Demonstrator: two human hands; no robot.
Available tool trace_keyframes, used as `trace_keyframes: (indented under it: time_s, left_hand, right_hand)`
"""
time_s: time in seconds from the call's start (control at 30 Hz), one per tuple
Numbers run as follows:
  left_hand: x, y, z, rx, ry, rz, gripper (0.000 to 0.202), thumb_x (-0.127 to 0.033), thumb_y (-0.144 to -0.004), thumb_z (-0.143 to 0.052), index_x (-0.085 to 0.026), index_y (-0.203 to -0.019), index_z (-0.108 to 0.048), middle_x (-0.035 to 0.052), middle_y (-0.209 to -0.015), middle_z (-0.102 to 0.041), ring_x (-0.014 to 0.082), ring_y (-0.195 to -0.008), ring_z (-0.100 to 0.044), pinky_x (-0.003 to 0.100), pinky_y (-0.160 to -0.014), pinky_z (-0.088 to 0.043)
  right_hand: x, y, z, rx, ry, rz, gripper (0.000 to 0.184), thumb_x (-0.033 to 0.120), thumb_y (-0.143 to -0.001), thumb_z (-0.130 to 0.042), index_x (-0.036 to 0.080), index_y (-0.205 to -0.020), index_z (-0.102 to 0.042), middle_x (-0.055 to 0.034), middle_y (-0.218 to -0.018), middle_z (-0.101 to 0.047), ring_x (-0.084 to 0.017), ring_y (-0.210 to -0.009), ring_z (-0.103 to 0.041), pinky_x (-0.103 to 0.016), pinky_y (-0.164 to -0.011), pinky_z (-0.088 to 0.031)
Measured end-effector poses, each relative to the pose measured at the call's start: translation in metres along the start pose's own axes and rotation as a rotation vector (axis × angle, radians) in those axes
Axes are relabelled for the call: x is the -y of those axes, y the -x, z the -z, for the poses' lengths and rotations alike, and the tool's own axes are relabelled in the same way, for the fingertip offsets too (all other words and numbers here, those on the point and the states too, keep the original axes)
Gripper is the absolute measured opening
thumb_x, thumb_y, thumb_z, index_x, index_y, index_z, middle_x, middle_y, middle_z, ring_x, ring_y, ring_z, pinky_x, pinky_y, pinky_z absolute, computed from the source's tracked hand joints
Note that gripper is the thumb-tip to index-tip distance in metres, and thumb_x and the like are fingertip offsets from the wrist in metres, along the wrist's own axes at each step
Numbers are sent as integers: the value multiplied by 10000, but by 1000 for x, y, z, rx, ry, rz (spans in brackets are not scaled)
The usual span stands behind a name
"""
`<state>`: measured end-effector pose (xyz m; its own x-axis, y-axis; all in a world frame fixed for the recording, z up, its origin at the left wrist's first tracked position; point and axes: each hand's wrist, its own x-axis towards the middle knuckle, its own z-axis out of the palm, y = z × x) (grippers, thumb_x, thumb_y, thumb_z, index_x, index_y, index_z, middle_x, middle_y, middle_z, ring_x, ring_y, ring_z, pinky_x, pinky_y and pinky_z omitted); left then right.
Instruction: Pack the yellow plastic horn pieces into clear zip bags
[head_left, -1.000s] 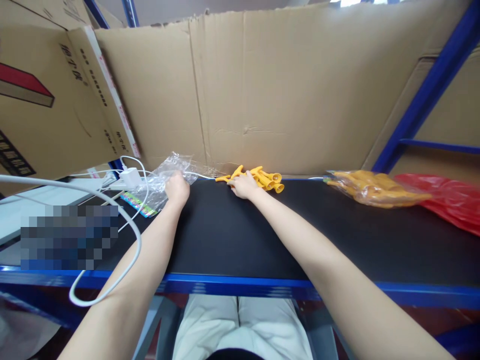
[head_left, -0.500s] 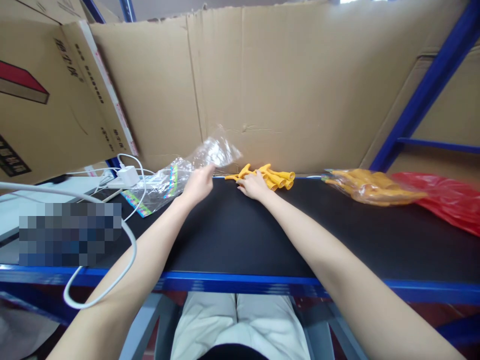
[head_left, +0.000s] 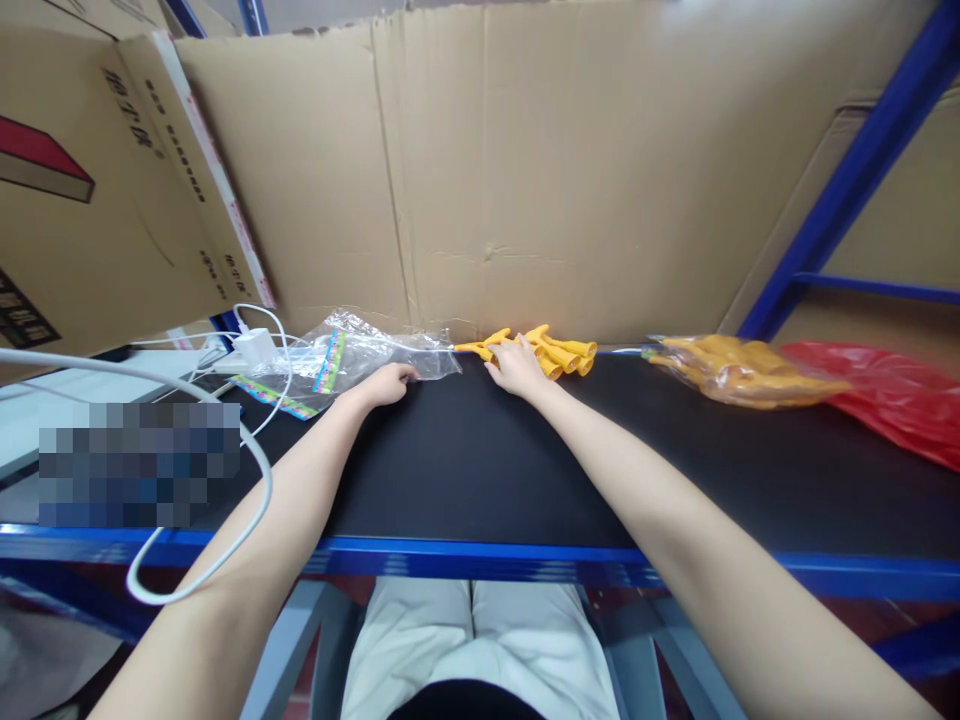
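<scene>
My left hand (head_left: 391,384) is low over the black tabletop with its fingers curled at the near edge of a clear plastic bag (head_left: 367,350). The bag lies crumpled and flat, with a colourful printed strip across it. My right hand (head_left: 519,368) is over a small pile of yellow plastic pieces (head_left: 559,352), its fingers bent around some of them. These pieces have flared, hollow ends pointing right and thin branching prongs. My fingers hide part of the pile.
To the right are a clear bag of yellow pieces (head_left: 742,370) and a red plastic bag (head_left: 892,400). A white charger (head_left: 255,345) and looping white cable (head_left: 259,480) are at left. A cardboard wall (head_left: 562,180) stands behind the black tabletop (head_left: 480,470).
The clear bag, held raised before, has come down onto the tabletop, and my left hand has lowered with it. My right hand and the yellow pieces have shifted very slightly right.
</scene>
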<state>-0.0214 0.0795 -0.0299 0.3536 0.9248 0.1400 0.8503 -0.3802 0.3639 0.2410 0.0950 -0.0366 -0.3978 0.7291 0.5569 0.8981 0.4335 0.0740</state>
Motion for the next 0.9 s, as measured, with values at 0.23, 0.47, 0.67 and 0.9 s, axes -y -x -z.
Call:
trace_keyframes:
  time_s: [0.23,0.47,0.67,0.9]
  left_hand:
    - [-17,4,6,151,166,-104,424,-71,-566,-381,-145,-865,-673,58,-1043,-663,174,-1019,-576,270,-909,-400]
    - [-51,12,10,91,105,-51,270,-282,-694,-422,-151,-615,-645,60,-913,-673,194,-877,-597,260,-776,-443]
    - [-62,8,-10,-87,-208,-137,249,-303,-682,-458,-153,-521,-573,57,-701,-607,152,-655,-543,235,-600,-395]
    - [-74,15,-11,-3,-175,-148,254,-351,-703,-456,-168,-584,-587,15,-564,-576,129,-527,-496,232,-504,-325]
  right_hand:
    - [1,-11,20,-96,-393,-273,332,295,-821,-496,125,-1086,-600,-115,-1027,-647,-216,-932,-604,-333,-828,-448]
    - [2,12,64,118,-678,-316,408,333,-787,-574,118,-1134,-578,-63,-721,-668,-140,-616,-613,-270,-644,-483]
    - [-13,38,83,382,-721,-187,404,316,-730,-638,201,-1115,-600,-16,-740,-663,-119,-635,-608,-257,-674,-482]
    - [-9,53,96,501,-640,-194,454,323,-731,-631,159,-1150,-577,-31,-740,-652,-144,-688,-597,-279,-689,-462]
